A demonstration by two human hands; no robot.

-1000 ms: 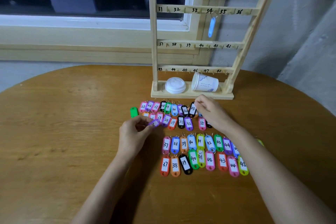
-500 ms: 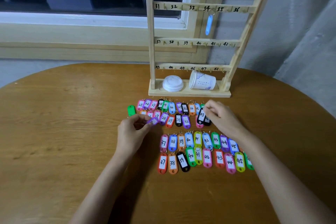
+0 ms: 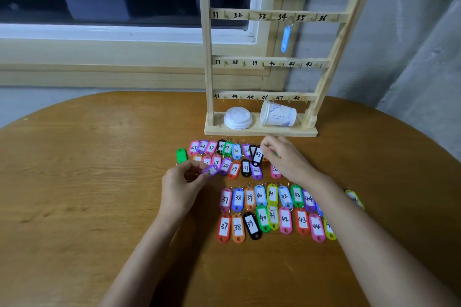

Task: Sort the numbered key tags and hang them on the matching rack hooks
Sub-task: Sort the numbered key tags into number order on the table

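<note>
black 33 tag (image 3: 257, 156) is hanging tilted just over the upper tag rows, with the right hand (image 3: 287, 159) pinching its top end. Left hand (image 3: 182, 182) is pinching a purple tag (image 3: 211, 170) at the left of those rows, number unreadable. Other tags are lying in rows on the surface (image 3: 74, 182) in front of the rack (image 3: 205, 57). Only a blue tag (image 3: 286, 38) is hanging there, by the 34 mark.

Risks:
- The 33 is sitting close over its neighbours, so a lift could be dragging one out of order.
- The 33 and 34 marks are sitting close together, so a wrong-hook hang is plausible.
- The reach is going over the tipped cup (image 3: 278, 114) and could be knocking it.
</note>
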